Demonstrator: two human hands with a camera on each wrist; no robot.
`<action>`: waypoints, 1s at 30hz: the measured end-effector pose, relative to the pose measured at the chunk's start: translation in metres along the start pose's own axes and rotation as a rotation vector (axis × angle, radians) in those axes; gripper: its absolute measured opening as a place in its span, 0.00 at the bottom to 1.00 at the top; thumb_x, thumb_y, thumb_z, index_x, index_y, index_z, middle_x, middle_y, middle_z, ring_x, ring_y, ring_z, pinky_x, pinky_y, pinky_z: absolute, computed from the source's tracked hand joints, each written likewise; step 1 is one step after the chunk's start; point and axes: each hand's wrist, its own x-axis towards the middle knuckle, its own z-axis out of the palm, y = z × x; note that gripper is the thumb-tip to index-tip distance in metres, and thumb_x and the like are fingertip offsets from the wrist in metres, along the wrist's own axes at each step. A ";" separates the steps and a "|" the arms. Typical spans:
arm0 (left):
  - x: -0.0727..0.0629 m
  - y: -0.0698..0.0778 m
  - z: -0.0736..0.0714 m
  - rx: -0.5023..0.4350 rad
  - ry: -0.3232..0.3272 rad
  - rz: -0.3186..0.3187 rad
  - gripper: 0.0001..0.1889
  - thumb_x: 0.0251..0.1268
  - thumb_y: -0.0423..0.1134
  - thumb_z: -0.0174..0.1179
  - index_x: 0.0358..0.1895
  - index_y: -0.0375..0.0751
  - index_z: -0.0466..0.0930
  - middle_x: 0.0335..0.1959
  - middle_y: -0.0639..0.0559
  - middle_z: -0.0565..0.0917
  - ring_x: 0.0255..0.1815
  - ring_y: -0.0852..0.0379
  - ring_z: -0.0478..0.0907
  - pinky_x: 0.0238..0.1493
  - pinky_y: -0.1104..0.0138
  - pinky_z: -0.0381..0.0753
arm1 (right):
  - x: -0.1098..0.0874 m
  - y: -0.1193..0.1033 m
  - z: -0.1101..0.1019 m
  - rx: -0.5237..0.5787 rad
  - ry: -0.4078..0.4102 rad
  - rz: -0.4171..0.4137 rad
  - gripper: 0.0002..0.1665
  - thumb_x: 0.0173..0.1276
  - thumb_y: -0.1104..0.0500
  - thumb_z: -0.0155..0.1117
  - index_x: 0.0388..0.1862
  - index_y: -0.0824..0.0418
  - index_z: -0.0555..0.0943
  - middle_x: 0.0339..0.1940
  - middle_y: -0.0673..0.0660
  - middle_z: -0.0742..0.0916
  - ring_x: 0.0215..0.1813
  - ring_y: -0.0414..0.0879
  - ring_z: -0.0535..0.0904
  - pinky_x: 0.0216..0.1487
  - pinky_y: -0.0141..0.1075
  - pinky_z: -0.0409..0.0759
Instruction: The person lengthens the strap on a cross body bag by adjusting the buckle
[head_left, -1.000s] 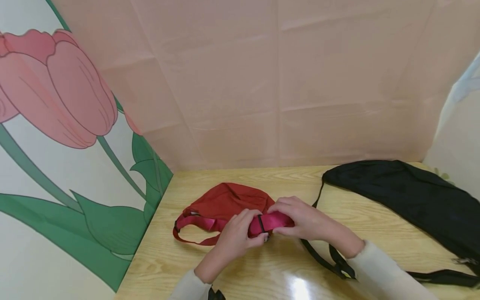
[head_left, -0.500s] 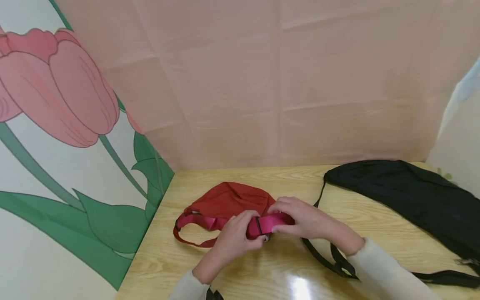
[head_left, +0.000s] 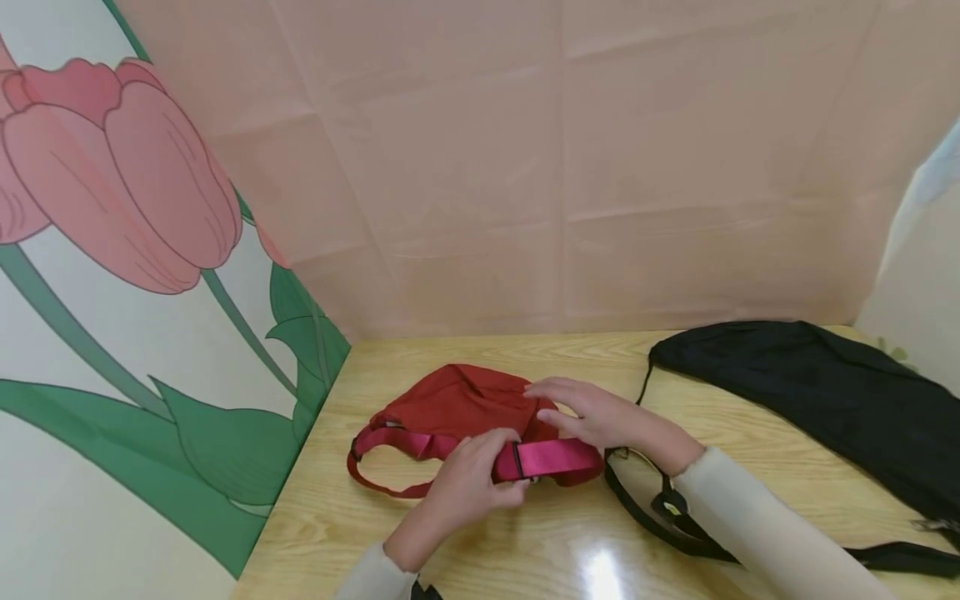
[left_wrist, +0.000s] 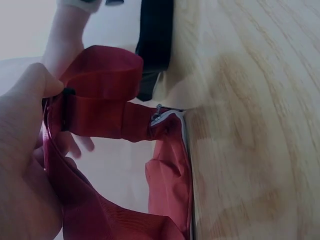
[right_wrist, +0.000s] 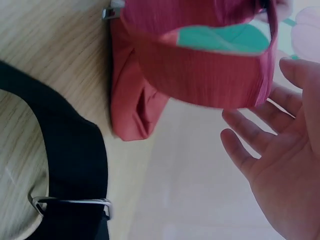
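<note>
Table (head_left: 315,517), red bag (head_left: 457,396), zip (left_wrist: 166,116) in wrist views

To your right you have a black bag (head_left: 810,408) lying on the wood-grain tabletop (head_left: 300,533), its zip pull (head_left: 933,524) close to the right edge of the head view, while its black strap (right_wrist: 72,140), fitted with a metal buckle (right_wrist: 75,201), curves out toward the middle. Behind the tabletop you face a creased pink sheet (head_left: 465,167). On your left is a white panel (head_left: 165,342) bearing a large pink tulip (head_left: 157,183) and green leaves (head_left: 225,458), and on your right a pale panel (head_left: 926,292) with a small green mark (head_left: 896,354).
</note>
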 end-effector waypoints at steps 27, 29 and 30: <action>-0.012 -0.008 0.007 -0.055 -0.110 -0.050 0.25 0.56 0.49 0.69 0.57 0.50 0.75 0.42 0.65 0.80 0.36 0.67 0.74 0.40 0.71 0.75 | 0.047 0.062 0.049 -0.046 -0.423 0.223 0.46 0.75 0.34 0.55 0.83 0.52 0.55 0.84 0.60 0.54 0.83 0.59 0.48 0.76 0.57 0.56; -0.012 -0.010 0.007 -0.061 -0.102 -0.046 0.26 0.56 0.49 0.69 0.58 0.49 0.75 0.43 0.64 0.81 0.37 0.67 0.75 0.40 0.71 0.75 | 0.048 0.063 0.050 -0.057 -0.438 0.223 0.48 0.74 0.34 0.57 0.83 0.54 0.55 0.84 0.61 0.54 0.83 0.60 0.47 0.76 0.58 0.56; -0.013 -0.011 0.007 -0.062 -0.094 -0.045 0.26 0.57 0.49 0.69 0.58 0.49 0.75 0.44 0.63 0.81 0.38 0.67 0.75 0.41 0.71 0.75 | 0.049 0.063 0.051 -0.060 -0.442 0.221 0.48 0.74 0.35 0.58 0.83 0.54 0.56 0.84 0.62 0.54 0.83 0.61 0.47 0.76 0.59 0.56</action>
